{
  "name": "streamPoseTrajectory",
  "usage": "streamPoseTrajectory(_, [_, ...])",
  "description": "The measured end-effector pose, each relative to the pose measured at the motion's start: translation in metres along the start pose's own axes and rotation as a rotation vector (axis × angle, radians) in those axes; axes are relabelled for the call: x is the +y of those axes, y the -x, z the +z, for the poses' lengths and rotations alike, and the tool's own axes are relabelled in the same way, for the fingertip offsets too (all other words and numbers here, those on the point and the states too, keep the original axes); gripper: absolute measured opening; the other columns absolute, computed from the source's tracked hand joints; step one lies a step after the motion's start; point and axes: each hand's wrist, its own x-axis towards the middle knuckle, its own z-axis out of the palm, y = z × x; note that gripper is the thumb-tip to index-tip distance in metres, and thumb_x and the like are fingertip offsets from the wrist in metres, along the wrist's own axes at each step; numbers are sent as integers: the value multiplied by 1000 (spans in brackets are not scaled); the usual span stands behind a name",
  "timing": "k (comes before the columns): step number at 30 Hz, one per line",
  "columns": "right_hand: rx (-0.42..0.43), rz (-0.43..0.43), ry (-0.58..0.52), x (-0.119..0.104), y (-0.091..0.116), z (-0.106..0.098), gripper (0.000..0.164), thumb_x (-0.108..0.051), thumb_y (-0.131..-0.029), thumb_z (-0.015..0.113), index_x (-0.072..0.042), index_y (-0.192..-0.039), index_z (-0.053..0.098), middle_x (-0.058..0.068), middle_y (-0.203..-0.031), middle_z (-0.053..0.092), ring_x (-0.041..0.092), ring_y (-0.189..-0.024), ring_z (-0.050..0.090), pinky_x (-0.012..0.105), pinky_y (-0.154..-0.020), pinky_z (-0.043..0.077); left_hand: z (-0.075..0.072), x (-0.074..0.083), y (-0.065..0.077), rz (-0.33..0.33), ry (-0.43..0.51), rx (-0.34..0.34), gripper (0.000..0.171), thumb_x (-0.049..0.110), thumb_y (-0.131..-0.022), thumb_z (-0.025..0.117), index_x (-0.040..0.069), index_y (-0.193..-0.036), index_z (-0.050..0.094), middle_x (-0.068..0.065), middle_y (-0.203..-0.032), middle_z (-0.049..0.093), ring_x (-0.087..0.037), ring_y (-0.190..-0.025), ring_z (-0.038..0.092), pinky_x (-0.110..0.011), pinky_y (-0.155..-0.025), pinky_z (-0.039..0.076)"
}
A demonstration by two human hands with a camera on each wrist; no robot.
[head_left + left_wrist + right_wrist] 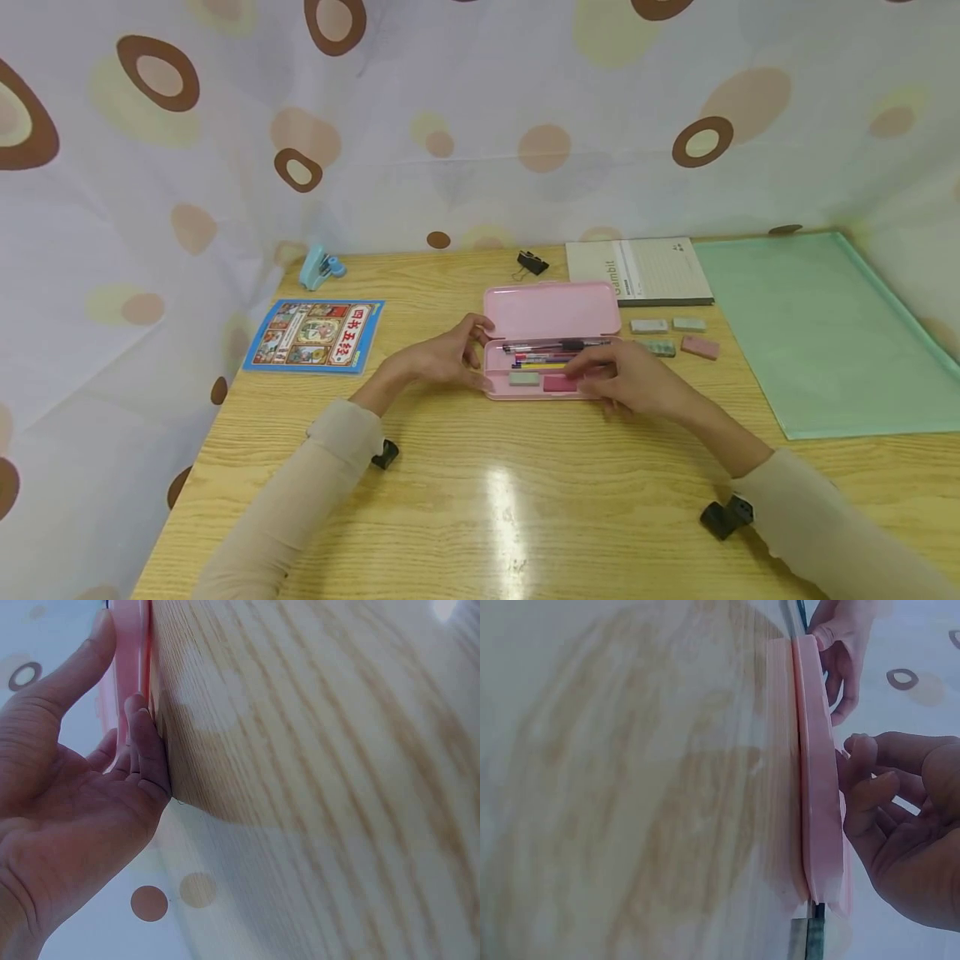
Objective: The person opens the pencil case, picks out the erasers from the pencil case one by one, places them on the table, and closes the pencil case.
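A pink pencil case (551, 310) lies on the table with its lid folded back. Pens (555, 346) and thin coloured sticks (540, 361) lie in its back part. In the front part sit a pale green eraser (524, 379) and a dark pink eraser (558, 383). My left hand (446, 354) holds the case's left end, thumb at the front corner and fingers farther back. My right hand (633, 379) reaches over the right end, its bent fingers beside the dark pink eraser. In the right wrist view, the case wall (821, 772) partly hides those fingertips; any grip is unclear.
Several small eraser-like blocks (700, 347) lie right of the case. Behind them are a notebook (645, 271) and a black binder clip (533, 263). A green mat (832, 342) covers the right side. At left are a blue booklet (315, 336) and a light-blue gadget (321, 267).
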Motion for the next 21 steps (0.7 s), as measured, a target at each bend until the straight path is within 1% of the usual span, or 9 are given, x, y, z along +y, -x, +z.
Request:
streamPoseTrajectory(6, [-2,-11,68,-3,-2,1,23,-10,-102,66,-7,-123,73,4,-60,64,17,-45,55,27,-42,39,-1,0,0,4,-6,-4,87,10,-88,85,12,-150,25,-11,-134,43,-22,-104,51,-30,-90,45])
streamPoseTrajectory(9, [-12,-20,77,-4,-3,1,23,-9,-101,66,-5,-124,73,3,-58,65,19,-44,58,27,-41,39,-1,1,0,7,-6,1,86,10,-88,85,12,-150,25,-11,-134,43,-22,-104,51,-30,-91,45])
streamPoseTrajectory(11, [-15,-29,72,-4,-4,1,23,-8,-101,67,-5,-123,73,4,-67,69,20,-44,59,27,-41,41,-1,1,1,5,-3,2,87,10,-88,85,12,-150,25,-11,-134,43,-22,-104,51,-30,-90,45])
streamPoseTrajectory(14, [-17,-41,53,-4,-5,3,22,-7,-100,68,-5,-122,73,8,-87,75,21,-45,60,28,-43,44,0,1,1,3,9,-3,87,10,-88,85,12,-150,25,-12,-135,42,-22,-104,51,-30,-90,45])
streamPoseTrajectory(16, [-12,-52,38,-3,-6,5,22,-6,-99,69,-5,-121,73,10,-101,76,22,-46,61,30,-44,46,0,0,1,2,14,-6,86,10,-88,85,12,-150,25,-12,-135,42,-22,-103,51,-29,-90,45])
streamPoseTrajectory(18, [-3,-68,34,-3,-6,6,22,-5,-99,69,-5,-121,73,11,-106,75,22,-45,61,30,-44,46,0,0,0,3,17,-8,86,9,-88,85,12,-150,25,-11,-135,42,-22,-103,51,-29,-89,45])
streamPoseTrajectory(21, [18,-100,53,-3,-7,9,23,-3,-99,68,-6,-120,74,9,-95,75,21,-43,59,29,-42,44,0,0,0,4,19,-6,86,10,-88,85,12,-150,25,-11,-135,42,-22,-103,51,-30,-89,45])
